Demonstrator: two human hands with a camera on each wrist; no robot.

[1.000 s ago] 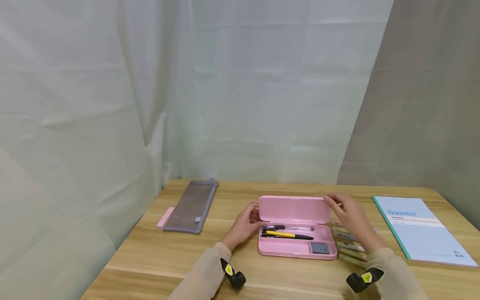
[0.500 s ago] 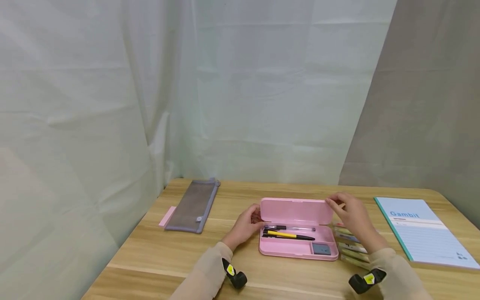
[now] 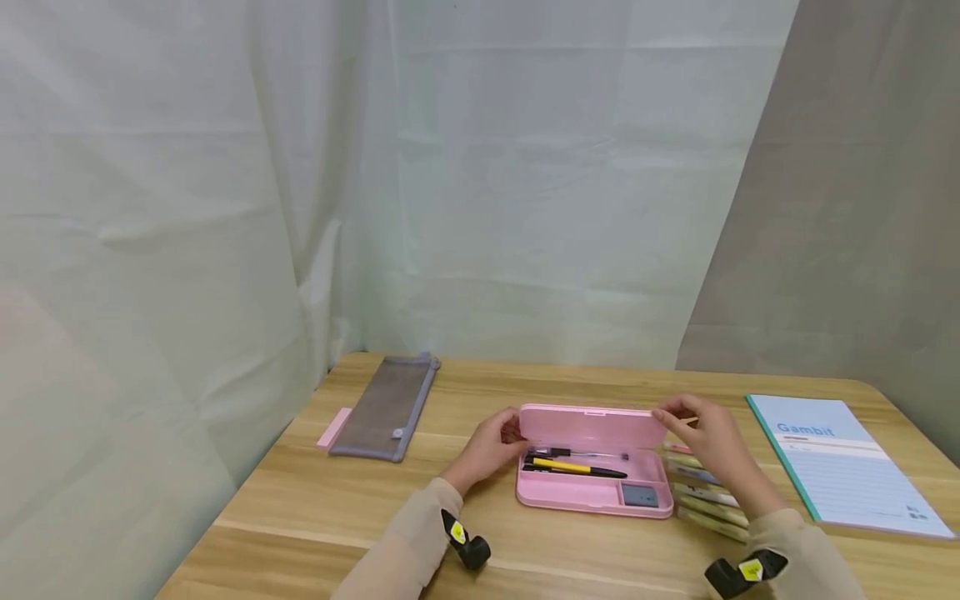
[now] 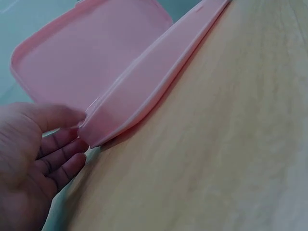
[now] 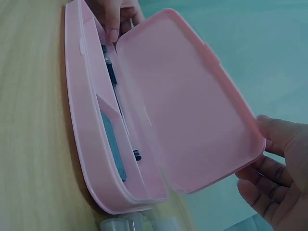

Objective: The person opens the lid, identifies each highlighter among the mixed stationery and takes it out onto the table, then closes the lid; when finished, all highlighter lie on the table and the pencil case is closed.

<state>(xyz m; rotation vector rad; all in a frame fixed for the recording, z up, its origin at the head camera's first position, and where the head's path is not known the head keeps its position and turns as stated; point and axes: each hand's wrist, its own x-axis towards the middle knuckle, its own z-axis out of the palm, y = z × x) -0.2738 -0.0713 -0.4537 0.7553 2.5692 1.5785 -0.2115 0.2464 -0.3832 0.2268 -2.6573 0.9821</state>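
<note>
A pink pencil case (image 3: 566, 496) lies on the table with its lid (image 3: 588, 427) raised. My left hand (image 3: 487, 450) holds the case's left end near the hinge, thumb at the corner and fingers behind it in the left wrist view. With thumb and fingers, my right hand (image 3: 708, 442) pinches the lid's upper right corner. Inside the case are a clear pen (image 3: 560, 452) with a black cap, a yellow and black pen (image 3: 570, 467), and a dark grey-blue eraser (image 3: 640, 496) in the front right compartment. The right wrist view shows the lid tilted back from the tray.
Several pale capped pens (image 3: 708, 511) lie right of the case, partly under my right forearm. A notebook (image 3: 847, 462) marked "Gambit" lies farther right. To the left rests a grey mesh zip pouch (image 3: 384, 408), beside a pink strip (image 3: 333, 427). Curtains (image 3: 525, 183) hang behind the table.
The lid has tipped slightly forward and down, its top edge lower than before. My right hand has come down with it. The left hand stays at the case's left end.
</note>
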